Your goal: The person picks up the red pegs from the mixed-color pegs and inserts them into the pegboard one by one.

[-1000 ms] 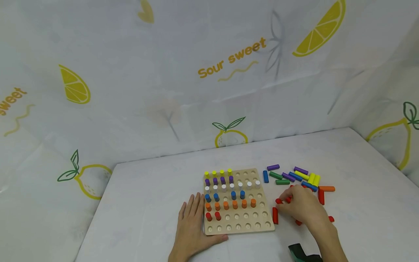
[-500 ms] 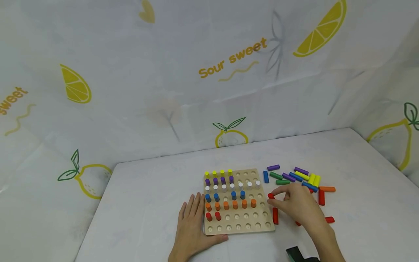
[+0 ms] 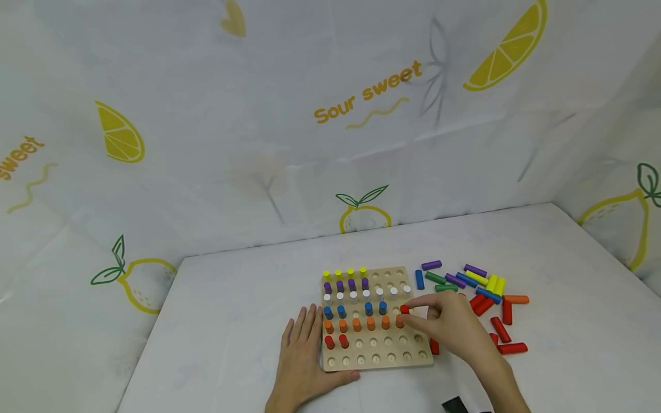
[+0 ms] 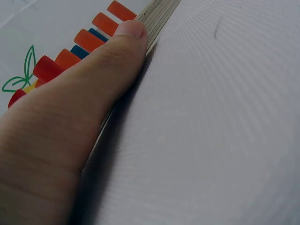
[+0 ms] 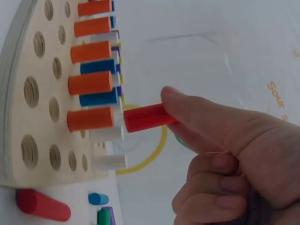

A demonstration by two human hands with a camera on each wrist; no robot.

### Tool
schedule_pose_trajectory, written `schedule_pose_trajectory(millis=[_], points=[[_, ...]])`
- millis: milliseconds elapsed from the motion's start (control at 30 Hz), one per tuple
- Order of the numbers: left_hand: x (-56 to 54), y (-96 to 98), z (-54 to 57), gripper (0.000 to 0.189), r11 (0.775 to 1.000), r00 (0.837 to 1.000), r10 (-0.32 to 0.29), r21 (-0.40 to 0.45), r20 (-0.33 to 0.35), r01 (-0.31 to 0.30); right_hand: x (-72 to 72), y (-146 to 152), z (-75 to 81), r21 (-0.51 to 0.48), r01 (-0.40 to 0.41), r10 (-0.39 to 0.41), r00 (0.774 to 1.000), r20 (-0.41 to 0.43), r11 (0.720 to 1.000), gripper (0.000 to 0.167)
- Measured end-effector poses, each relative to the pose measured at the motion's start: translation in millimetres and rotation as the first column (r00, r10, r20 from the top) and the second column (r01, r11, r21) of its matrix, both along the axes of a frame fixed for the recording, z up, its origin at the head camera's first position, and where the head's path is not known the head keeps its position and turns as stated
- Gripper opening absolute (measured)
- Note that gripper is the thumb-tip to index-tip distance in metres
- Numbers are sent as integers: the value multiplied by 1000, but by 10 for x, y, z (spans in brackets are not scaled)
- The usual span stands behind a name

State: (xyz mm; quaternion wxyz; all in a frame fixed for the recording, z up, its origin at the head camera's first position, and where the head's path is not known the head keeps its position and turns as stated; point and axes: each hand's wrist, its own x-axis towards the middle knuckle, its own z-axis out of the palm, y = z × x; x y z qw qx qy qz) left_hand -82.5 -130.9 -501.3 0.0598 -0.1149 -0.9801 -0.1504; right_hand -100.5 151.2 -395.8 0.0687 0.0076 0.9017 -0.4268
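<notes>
A wooden pegboard (image 3: 382, 358) lies on the white table, with rows of yellow, purple, white, blue, orange and two red pegs standing in it. My right hand (image 3: 449, 324) pinches a red peg (image 3: 404, 310) (image 5: 145, 117) above the board's right side, near the last orange peg (image 5: 90, 119). My left hand (image 3: 302, 358) lies flat on the table against the board's left edge, its thumb (image 4: 108, 61) pressed along the board's side (image 4: 157, 16).
Loose pegs lie on the table right of the board: red ones (image 3: 498, 330), an orange one (image 3: 516, 299), yellow (image 3: 494, 282), blue (image 3: 419, 279), green (image 3: 436, 277) and purple (image 3: 431, 265). Lemon-print sheeting walls the table on three sides.
My right hand lifted a red peg from the loose pile and carried it left over the board's right side. The left hand stayed put.
</notes>
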Motion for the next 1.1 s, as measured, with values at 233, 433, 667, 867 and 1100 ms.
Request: schedule_pose_trajectory(millis=[233, 433, 667, 867, 1100], points=[[-4, 0, 0, 136, 1000, 1000, -3, -5, -1, 3, 14, -149, -21, -86, -64, 62, 998, -21, 994, 25], [2, 0, 12, 135, 1000, 1000, 0, -3, 3, 0, 25, -261, -52, -135, -133, 129, 991, -40, 982, 26], [3, -9, 6, 136, 1000, 1000, -1, -10, 0, 1, 24, -408, -149, -178, -166, 163, 986, -32, 970, 25], [8, -11, 3, 136, 1000, 1000, -2, -12, -4, 1, 37, -521, -270, -201, -159, 152, 987, -49, 967, 26], [11, -8, 8, 136, 1000, 1000, -7, -6, -1, 7, 56, -620, -376, -186, -133, 127, 991, -45, 973, 22]])
